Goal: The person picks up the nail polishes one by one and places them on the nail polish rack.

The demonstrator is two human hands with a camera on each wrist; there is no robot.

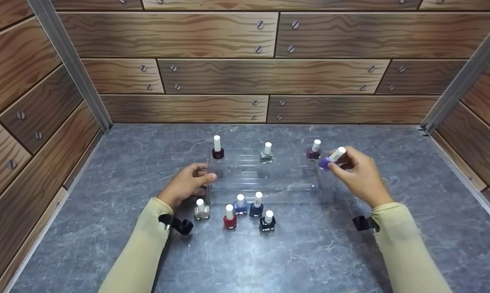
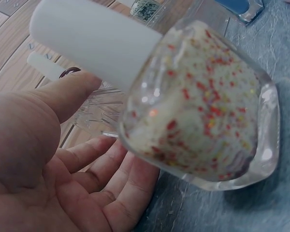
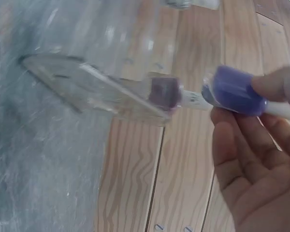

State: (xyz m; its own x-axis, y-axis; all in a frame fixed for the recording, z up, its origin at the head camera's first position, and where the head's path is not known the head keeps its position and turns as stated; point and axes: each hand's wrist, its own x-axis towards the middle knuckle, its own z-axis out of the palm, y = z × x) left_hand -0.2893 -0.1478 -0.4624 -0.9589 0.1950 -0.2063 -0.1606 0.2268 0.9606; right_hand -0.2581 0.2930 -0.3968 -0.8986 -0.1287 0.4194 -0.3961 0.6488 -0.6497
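Note:
My right hand (image 1: 360, 175) pinches a purple nail polish bottle (image 1: 325, 163) with a white cap, tilted, by the right end of a clear stepped rack (image 1: 265, 185). In the right wrist view, the purple bottle (image 3: 237, 91) is between thumb and fingers, apart from the rack. My left hand (image 1: 188, 183) holds the rack's left end, thumb over its edge. Along the rack's top step stand a dark red bottle (image 1: 218, 154), a silver glitter bottle (image 1: 266, 156) and a plum bottle (image 1: 313, 153). A speckled glitter bottle (image 2: 198, 106) looms before the left wrist camera.
In front of the rack stand more polish bottles: clear glitter (image 1: 202, 212), red (image 1: 229, 221), light blue (image 1: 240, 206), navy (image 1: 256, 209) and black (image 1: 267, 223). Wood-patterned walls (image 1: 220, 77) border the grey marbled tabletop (image 1: 310, 256) at the back and sides.

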